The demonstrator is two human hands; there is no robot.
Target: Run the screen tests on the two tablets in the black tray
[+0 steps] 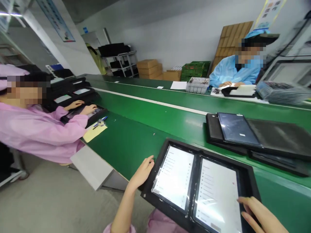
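Observation:
Two tablets lie side by side in a black foam tray (197,151) at the table's near edge. The left tablet (175,176) and the right tablet (216,191) both show a white page of list lines. My left hand (143,171) rests along the tray's left edge with its fingers stretched out, holding nothing. Over the right side of the right tablet is my right hand (259,212). Its index fingertip is at the screen's edge, and its fingers are apart. Whether that fingertip touches the glass, I cannot tell.
A dark tablet (239,129) lies on stacked black trays (279,136) beyond my right hand. At left, a person in pink (48,129) handles another tray near a yellow paper (94,132). Across the green table (136,129), a person in blue (233,71) works beside a clear-sided box (198,84).

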